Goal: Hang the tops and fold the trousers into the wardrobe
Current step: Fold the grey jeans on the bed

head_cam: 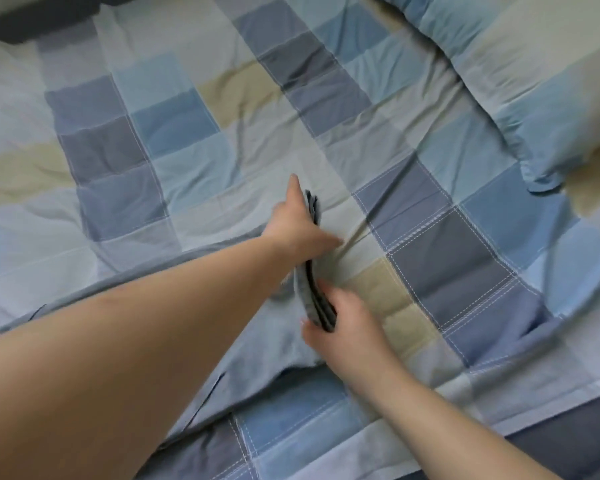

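A grey-blue garment (284,337) lies flat on the bed, its folded edge (312,289) standing up as several stacked layers. My left hand (298,223) reaches across and holds the far end of that folded edge, index finger pointing away. My right hand (336,323) grips the near end of the same edge, thumb on the left side and fingers on the right. The rest of the garment spreads toward the lower left under my left forearm. Whether it is a top or trousers cannot be told.
The bed is covered by a blue, grey and beige checked quilt (187,126). A pillow (534,81) in the same pattern lies at the upper right. The dark mattress edge (568,445) shows at the lower right.
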Available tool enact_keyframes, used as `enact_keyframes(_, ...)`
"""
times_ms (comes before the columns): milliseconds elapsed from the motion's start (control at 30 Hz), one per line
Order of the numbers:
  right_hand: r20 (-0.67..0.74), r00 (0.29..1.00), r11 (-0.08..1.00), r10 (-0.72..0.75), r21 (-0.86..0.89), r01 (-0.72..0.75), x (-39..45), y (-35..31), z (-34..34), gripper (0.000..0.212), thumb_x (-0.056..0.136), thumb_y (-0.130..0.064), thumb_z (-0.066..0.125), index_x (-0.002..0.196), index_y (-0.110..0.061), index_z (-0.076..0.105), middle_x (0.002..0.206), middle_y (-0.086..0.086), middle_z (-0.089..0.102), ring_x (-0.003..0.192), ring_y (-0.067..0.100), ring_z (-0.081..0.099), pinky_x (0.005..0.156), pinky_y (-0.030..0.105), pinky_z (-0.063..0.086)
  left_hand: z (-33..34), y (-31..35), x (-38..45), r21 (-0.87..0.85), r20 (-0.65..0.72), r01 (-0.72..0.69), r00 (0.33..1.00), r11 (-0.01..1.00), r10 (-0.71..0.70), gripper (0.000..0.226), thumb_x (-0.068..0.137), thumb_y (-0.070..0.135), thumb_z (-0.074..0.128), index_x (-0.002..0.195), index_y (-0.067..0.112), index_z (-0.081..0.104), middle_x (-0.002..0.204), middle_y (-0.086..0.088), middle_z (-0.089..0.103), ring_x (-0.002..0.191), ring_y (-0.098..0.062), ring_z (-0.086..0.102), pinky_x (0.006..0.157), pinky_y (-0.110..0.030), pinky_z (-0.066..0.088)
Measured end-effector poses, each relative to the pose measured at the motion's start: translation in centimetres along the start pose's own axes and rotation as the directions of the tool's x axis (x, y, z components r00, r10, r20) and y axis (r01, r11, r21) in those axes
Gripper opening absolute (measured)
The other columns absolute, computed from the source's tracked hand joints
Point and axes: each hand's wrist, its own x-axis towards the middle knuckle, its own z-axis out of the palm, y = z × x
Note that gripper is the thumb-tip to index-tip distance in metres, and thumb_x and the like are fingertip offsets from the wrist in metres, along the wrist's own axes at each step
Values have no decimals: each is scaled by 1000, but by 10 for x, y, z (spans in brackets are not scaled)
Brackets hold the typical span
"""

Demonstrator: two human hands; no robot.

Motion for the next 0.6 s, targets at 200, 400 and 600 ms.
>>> enact_keyframes(200,96,988,992,-121,45,117,-21,-74,50,23,82,-25,58,104,-29,54,94,-5,49,91,15,52,74,24,40,-69,-28,-19,477,-72,-34,994,878,78,89,88,7,51,152,31,-5,135,-12,37,95,-30,53,75,-35,42)
enact_keyframes(400,165,975,980,-151,153,126,-49,-142,131,41,77,-30,58,117,-37,53,97,-6,54,91,11,55,81,24,48,-167,-104,-68,231,-287,35,957,972,33,63,76,6,59,134,28,47,121,-2,62,113,-27,56,88,-29,47)
enact_keyframes(600,246,949,961,-200,240,140,-93,-211,234,54,70,-35,55,123,-45,50,103,-6,62,89,9,60,84,38,53,-265,-198,-155,-116,-485,6,872,993,-62,56,84,6,60,133,30,50,101,4,63,101,-19,61,90,-32,50)
